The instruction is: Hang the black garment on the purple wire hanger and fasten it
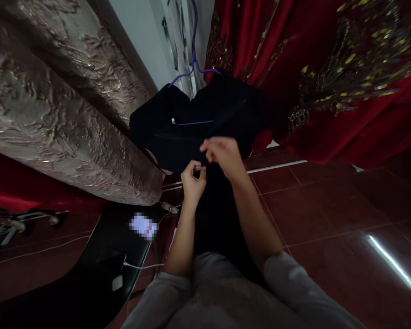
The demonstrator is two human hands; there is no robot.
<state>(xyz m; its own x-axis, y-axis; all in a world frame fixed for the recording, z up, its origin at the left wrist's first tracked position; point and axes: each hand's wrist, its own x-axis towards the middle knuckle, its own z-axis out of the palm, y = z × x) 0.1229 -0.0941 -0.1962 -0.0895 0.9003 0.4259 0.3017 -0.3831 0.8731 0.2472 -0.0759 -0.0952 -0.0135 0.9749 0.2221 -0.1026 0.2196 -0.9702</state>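
A black garment (178, 148) hangs in front of me from a purple clothes hanger (193, 68). My left hand (192, 183) is before its front, with thumb and forefinger pinched together in a ring. Just above and to the right, my right hand (224, 155) is also closed, its fingertips drawn together and slightly blurred. Both hands are close to the dark cloth. What is between the fingers of either hand is too small or too dark to make out. A small white tag (173, 120) shows near the garment's neckline.
Beige embossed curtain fabric (65, 109) hangs on the left, red cloth with gold sequins (356, 77) on the right. A black bench (85, 274) at lower left bears a lit phone (143, 226), a dark device with a white cable (114, 261) and a small white case (117, 283).
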